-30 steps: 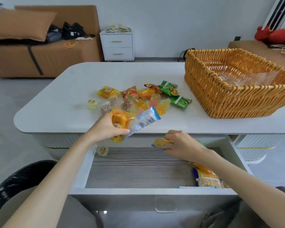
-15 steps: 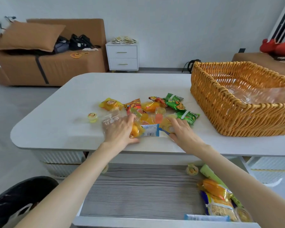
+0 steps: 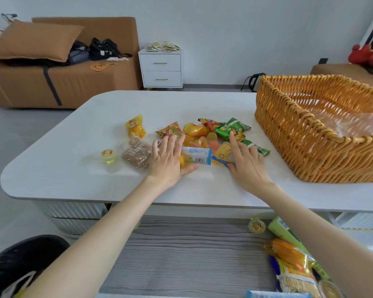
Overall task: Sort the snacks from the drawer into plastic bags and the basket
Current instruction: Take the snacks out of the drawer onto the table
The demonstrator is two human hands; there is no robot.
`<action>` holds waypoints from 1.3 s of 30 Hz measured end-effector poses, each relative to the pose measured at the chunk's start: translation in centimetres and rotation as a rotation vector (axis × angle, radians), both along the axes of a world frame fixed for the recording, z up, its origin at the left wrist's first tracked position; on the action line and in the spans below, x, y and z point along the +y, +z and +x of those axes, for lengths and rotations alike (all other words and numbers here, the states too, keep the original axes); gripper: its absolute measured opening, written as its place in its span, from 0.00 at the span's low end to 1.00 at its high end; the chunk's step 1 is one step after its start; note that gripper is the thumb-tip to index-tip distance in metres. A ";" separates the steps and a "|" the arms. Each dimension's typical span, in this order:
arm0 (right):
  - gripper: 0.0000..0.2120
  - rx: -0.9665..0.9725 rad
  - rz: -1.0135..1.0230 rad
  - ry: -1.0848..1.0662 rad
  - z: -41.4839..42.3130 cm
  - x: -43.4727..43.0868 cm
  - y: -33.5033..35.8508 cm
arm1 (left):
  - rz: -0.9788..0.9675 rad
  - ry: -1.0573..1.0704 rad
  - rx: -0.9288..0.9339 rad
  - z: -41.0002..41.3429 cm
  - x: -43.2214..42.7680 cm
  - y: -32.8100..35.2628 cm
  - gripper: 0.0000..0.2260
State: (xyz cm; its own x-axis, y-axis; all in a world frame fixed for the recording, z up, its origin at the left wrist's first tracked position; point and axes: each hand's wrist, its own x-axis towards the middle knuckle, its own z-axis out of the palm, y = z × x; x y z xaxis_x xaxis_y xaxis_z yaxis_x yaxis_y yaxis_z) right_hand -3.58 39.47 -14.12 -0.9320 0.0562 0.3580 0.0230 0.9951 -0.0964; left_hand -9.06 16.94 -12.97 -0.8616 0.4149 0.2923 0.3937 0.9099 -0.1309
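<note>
Two hands flat on the desk point(image 3: 73, 168), gripping nothing. Left hand point(image 3: 168, 157) spread with straight fingers over the near end of a blue-and-white packet point(image 3: 197, 155), just beside a brown wafer pack point(image 3: 136, 155). Right hand point(image 3: 246, 162) likewise flat, fingers stretched across a yellow sachet point(image 3: 223, 152) toward the green packets point(image 3: 233, 127). Between and beyond them, a loose heap of jelly cups point(image 3: 202, 141) and foil bags; one lone jelly cup point(image 3: 108, 154) well off to the left. At the right, a wicker basket point(image 3: 299, 136) with a clear plastic bag point(image 3: 353, 123) lying inside. Below, the open drawer point(image 3: 181, 254), more snacks point(image 3: 293, 267) bunched in its right corner. Probably light, crinkly and slippery, these foil packs: best pinched at a crimped end seam, not squeezed at the middle. Cups small and smooth, apt to skid or roll; better taken by the rim between thumb and finger. Wafer pack likely brittle inside, so lifted by its edges, never pressed.
</note>
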 end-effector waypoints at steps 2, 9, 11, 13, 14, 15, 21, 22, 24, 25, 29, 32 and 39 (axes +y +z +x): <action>0.40 -0.003 0.010 0.009 0.2 -0.2 0.1 | 0.073 -0.029 0.025 0.1 -0.1 -0.2 0.45; 0.33 0.053 -0.014 0.104 3.5 -1.5 2.6 | 0.150 -0.148 0.126 3.3 -1.4 0.9 0.32; 0.28 0.130 -0.018 0.146 5.0 -1.9 3.1 | 0.199 -0.172 0.174 4.7 -1.9 1.5 0.27; 0.22 0.168 -0.022 0.183 6.7 -2.5 3.6 | 0.258 -0.210 0.197 6.3 -2.3 2.3 0.22; 0.19 0.169 -0.030 0.202 7.6 -2.8 3.8 | 0.286 -0.235 0.207 7.1 -2.6 2.7 0.21; 0.16 0.164 -0.044 0.219 8.5 -3.2 3.9 | 0.311 -0.256 0.208 8.1 -2.8 3.0 0.20; 0.11 -0.022 -0.147 0.292 12.5 -5.3 2.6 | 0.352 -0.143 -0.156 13.4 -6.1 2.4 0.11; 0.12 -0.062 -0.150 0.297 12.9 -5.6 2.1 | 0.302 -0.110 -0.236 13.7 -6.8 1.6 0.11; 0.12 -0.146 -0.157 0.301 13.4 -6.1 0.9 | 0.153 -0.050 -0.397 13.9 -8.0 -0.3 0.14; 0.12 -0.186 -0.148 0.303 13.4 -6.4 0.3 | 0.083 -0.025 -0.474 13.8 -8.6 -1.3 0.17; 0.13 -0.318 -0.055 0.301 12.9 -7.1 -1.8 | -0.072 0.071 -0.674 12.7 -10.1 -5.1 0.26; 0.14 -0.379 -0.041 0.314 12.2 -7.6 -3.0 | -0.102 0.133 -0.705 11.5 -10.0 -7.6 0.32; 0.15 -0.456 -0.030 0.330 10.4 -8.2 -4.7 | -0.073 0.342 -0.749 8.4 -9.6 -11.2 0.35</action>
State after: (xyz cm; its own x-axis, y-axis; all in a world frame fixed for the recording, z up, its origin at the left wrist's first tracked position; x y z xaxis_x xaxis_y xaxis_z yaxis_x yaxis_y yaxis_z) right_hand 6.84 31.32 -18.81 -0.9618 -0.2608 -0.0826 -0.2433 0.9535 -0.1779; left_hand -0.68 7.32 -24.15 -0.8999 0.0896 -0.4267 0.1025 0.9947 -0.0072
